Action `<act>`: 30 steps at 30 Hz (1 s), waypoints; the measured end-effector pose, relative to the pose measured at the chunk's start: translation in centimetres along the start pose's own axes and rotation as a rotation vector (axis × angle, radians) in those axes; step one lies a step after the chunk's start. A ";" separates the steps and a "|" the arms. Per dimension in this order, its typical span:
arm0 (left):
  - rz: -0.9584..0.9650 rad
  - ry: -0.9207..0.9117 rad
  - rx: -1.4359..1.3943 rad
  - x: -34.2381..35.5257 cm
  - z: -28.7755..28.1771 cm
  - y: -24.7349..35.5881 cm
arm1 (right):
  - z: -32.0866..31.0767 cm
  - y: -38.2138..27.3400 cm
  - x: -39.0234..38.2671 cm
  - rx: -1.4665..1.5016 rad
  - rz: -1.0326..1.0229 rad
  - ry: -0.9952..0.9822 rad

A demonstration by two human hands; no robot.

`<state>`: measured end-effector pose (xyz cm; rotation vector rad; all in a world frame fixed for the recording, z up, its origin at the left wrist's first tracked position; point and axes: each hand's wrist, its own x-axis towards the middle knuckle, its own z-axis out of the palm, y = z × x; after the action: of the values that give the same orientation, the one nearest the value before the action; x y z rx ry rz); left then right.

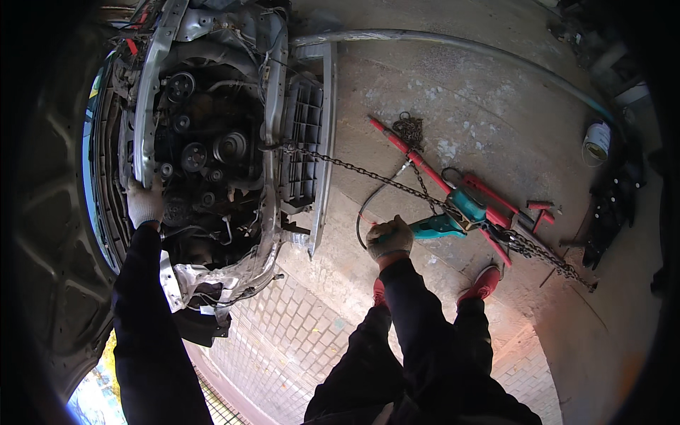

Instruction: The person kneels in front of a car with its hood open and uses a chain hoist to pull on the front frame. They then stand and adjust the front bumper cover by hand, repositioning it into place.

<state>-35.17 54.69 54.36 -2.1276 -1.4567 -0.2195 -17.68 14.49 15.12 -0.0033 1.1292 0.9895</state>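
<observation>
My right hand [390,238], in a pale work glove, is wrapped round the lever of a teal lever chain hoist [465,207]. From the hoist a taut chain [368,173] runs left to a hook [271,146] on the front frame [273,106] of a stripped car. My left hand [146,202], also gloved, grips the near end of a silver metal crossbar [146,120] over the engine bay. Pulleys [230,146] of the exposed engine lie beside that hand. The fingertips at the crossbar are partly hidden.
A red steel bar frame [411,152] lies under the hoist, with loose chain [409,129] heaped near it. A long metal pipe [453,44] arcs across the far floor. On the right are a white bucket [596,139] and dark parts [610,212]. The raised hood [53,205] fills the left side.
</observation>
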 end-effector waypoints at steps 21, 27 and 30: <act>-0.013 -0.049 -0.060 0.8 0.9 -1.2 | 1.2 -4.0 15.6 -0.104 -0.512 -0.030; -0.011 -0.032 -0.040 0.8 1.0 -1.0 | 2.1 -4.3 17.3 0.023 -0.554 -0.056; -0.043 -0.058 -0.026 0.6 0.8 -0.8 | 0.5 -3.5 13.3 0.088 -0.326 -0.085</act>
<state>-35.75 55.78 54.22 -2.1414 -1.5418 -0.1952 -14.11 21.36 3.72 -0.0720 1.0530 0.6441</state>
